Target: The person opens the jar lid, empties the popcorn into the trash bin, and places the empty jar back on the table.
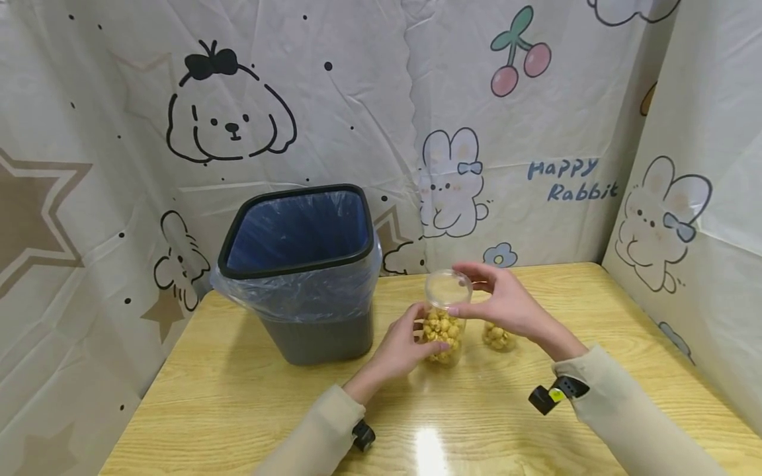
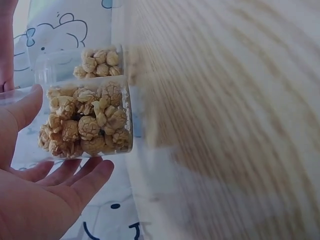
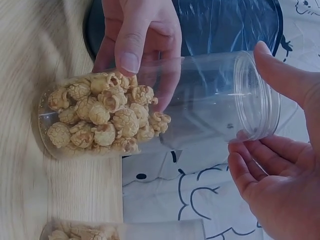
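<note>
A clear plastic jar [image 1: 443, 334], partly filled with caramel popcorn [image 3: 105, 115], stands on the table in front of me. My left hand [image 1: 401, 344] grips its body low down, thumb on one side and fingers on the other. At the top, my right hand [image 1: 503, 301] holds the clear round lid [image 3: 270, 112] between thumb and fingers. The lid sits at the mouth of the jar; how tightly it is seated I cannot tell. Just to the right is a second clear jar of popcorn [image 1: 499, 336], partly hidden behind my right hand.
A grey trash bin [image 1: 327, 340] with a black rim and a translucent liner stands to the left of the jars. The wood-grain table [image 1: 250, 423] meets a printed cloth [image 1: 369, 132] at the back and sides.
</note>
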Motion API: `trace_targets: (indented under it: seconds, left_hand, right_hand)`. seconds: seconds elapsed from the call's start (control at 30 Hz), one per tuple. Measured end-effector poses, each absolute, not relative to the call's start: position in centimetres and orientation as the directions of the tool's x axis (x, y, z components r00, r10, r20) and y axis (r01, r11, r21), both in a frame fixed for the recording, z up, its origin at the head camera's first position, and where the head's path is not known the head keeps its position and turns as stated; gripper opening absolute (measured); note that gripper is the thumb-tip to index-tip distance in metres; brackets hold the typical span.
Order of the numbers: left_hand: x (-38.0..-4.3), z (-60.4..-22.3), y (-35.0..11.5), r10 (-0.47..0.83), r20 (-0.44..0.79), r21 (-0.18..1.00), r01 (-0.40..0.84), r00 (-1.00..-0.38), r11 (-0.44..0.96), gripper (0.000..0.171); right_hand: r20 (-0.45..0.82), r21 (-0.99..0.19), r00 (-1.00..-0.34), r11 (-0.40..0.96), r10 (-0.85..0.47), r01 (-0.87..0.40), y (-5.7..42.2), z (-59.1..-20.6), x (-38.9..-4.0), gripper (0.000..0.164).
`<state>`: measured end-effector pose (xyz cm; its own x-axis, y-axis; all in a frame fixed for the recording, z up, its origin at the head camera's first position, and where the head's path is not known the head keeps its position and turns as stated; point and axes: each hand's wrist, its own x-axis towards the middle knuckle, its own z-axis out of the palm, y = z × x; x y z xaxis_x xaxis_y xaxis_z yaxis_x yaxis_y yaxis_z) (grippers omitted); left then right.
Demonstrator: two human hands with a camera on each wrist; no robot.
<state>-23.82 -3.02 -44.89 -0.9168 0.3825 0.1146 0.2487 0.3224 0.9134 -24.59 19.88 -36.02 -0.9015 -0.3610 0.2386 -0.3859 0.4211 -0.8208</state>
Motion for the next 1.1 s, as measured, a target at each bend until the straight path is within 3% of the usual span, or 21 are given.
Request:
trace_targets:
  seconds: [0.3,0.53,1.1]
  left_hand:
    - [-22.7,-44.5,-3.8,0.404,0.136,0.901,0.282,-0.905,0.329,0.059]
    - [-21.7,-44.1,-4.5,0.424,0.142,0.899,0.296,-0.894,0.322,0.066]
    - [-18.3,-43.4,-7.0,0.457,0.128,0.882,0.311,-0.88,0.353,0.063]
  right_hand:
    - [0.275,-0.812,-0.89,0.408,-0.364,-0.418,19.4,-35.7,-23.1,0.078]
    - [0.3,-0.807,-0.885,0.4,-0.355,-0.434,18.7,-35.8,-21.7,0.08]
    - [0.3,-0.851,-0.874,0.307,-0.381,-0.426,16.9,-36.3,-18.7,0.078]
